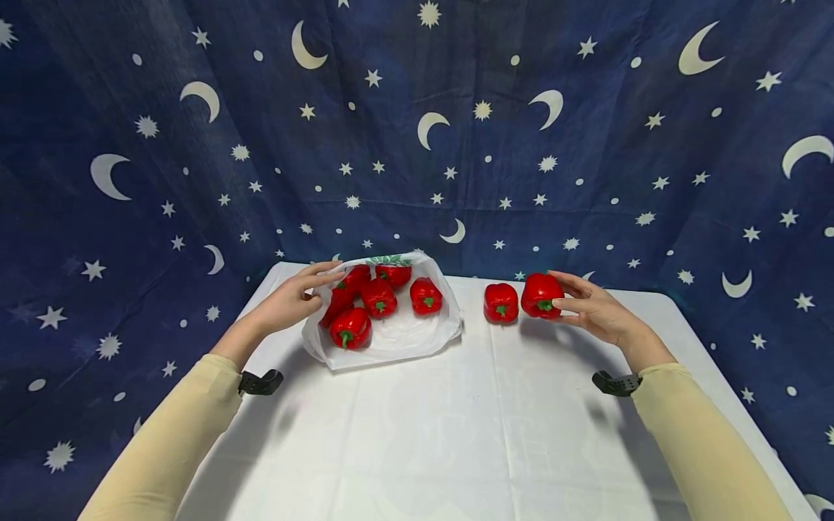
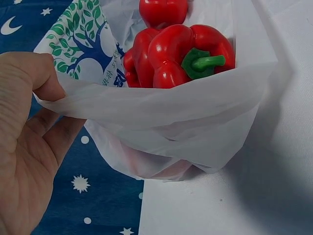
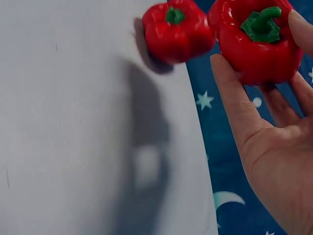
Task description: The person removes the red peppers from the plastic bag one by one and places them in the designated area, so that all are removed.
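Note:
My left hand (image 1: pixel 292 298) pinches the left rim of a white plastic bag (image 2: pixel 161 110) between thumb and fingers, and the bag's mouth gapes open. Inside lie several red bell peppers (image 1: pixel 350 328) with green stems. My right hand (image 1: pixel 596 311) grips another red bell pepper (image 1: pixel 541 295), fingers around its side, its green stem facing me. In the right wrist view this held pepper (image 3: pixel 261 41) appears raised above the table, its shadow below. Just left of it a single red bell pepper (image 1: pixel 501 303) sits on the table.
The table is covered by a white cloth (image 1: pixel 423 434). Behind it hangs a dark blue curtain (image 1: pixel 391 130) with moons and stars. A black strap (image 1: pixel 260 382) circles the left wrist and another strap (image 1: pixel 615 383) the right.

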A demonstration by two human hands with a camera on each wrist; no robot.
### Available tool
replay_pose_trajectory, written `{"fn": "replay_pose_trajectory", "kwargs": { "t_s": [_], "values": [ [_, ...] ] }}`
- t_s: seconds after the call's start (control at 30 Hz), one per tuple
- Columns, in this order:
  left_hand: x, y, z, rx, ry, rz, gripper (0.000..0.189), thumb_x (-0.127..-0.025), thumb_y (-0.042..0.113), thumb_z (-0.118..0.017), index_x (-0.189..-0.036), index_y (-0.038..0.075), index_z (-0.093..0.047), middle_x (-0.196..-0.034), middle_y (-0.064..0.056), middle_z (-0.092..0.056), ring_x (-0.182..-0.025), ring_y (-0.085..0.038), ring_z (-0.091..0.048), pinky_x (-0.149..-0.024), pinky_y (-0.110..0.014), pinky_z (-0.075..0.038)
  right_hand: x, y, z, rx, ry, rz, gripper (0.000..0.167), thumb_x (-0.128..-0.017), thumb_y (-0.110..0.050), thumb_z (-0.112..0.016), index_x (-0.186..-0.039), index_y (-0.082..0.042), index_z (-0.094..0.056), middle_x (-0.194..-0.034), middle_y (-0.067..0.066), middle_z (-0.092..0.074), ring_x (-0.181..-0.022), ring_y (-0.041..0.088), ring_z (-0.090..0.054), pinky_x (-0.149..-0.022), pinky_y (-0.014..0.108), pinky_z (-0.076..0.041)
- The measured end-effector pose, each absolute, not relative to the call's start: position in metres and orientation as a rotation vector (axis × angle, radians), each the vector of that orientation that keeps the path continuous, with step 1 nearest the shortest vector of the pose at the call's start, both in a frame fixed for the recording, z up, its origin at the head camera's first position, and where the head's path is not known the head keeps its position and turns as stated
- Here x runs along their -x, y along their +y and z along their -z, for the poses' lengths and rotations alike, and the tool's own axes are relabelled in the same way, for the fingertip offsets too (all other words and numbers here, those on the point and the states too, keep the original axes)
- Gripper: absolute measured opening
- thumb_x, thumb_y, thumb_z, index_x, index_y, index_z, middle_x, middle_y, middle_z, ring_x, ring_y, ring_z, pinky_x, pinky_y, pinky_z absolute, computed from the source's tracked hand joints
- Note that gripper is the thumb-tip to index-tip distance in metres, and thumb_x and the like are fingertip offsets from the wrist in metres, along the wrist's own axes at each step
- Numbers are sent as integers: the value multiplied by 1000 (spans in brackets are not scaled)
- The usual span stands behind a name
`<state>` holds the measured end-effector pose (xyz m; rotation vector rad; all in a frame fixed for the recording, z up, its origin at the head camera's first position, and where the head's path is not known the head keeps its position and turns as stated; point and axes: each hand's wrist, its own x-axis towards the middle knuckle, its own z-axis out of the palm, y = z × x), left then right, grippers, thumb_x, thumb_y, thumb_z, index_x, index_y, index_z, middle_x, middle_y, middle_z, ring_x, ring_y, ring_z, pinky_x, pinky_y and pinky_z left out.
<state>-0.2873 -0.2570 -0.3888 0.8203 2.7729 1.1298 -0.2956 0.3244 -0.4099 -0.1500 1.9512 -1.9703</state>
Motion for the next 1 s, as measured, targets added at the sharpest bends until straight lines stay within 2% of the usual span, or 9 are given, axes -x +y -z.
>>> {"fn": "replay_pose_trajectory", "kwargs": {
  "t_s": [0.27,0.43,0.57,0.87,1.0],
  "values": [
    [286,-257,389,-816,2765,-1140,59,-97,-6,-49,-152,13,-52,-165,-5,-29,-119,-27,-51,-61,-32,-40,306,338,424,93,2008,1910,83,-99,-7,-65,-165,-12,-15,-169,15,-7,-131,24,-42,-104,47,-47],
    [287,-257,389,-819,2758,-1151,60,-96,-7,-49,-152,13,-52,-165,-5,-29,-120,-28,-50,-62,-33,-40,310,340,434,30,2050,1894,88,-98,-10,-69,-166,-12,-13,-169,17,-6,-144,37,-27,-107,52,-41],
    [287,-257,390,-828,2770,-1136,60,-96,-6,-48,-152,16,-52,-165,-3,-29,-122,-27,-49,-62,-32,-41,315,340,442,5,2066,1885,91,-95,-9,-72,-166,-12,-13,-169,18,-4,-149,43,-19,-109,56,-37],
    [285,-257,389,-827,2759,-1148,61,-96,-6,-48,-153,17,-51,-165,-5,-29,-118,-27,-51,-60,-32,-40,323,340,449,11,2111,1810,93,-94,-9,-73,-165,-9,-12,-168,21,-7,-148,47,-19,-109,58,-36],
    [285,-256,388,-815,2754,-1152,60,-96,-7,-50,-153,14,-51,-165,-6,-29,-117,-28,-51,-62,-32,-41,324,341,449,10,2134,1768,91,-95,-11,-71,-165,-9,-13,-166,24,-10,-147,49,-19,-110,59,-34]
  ]
}}
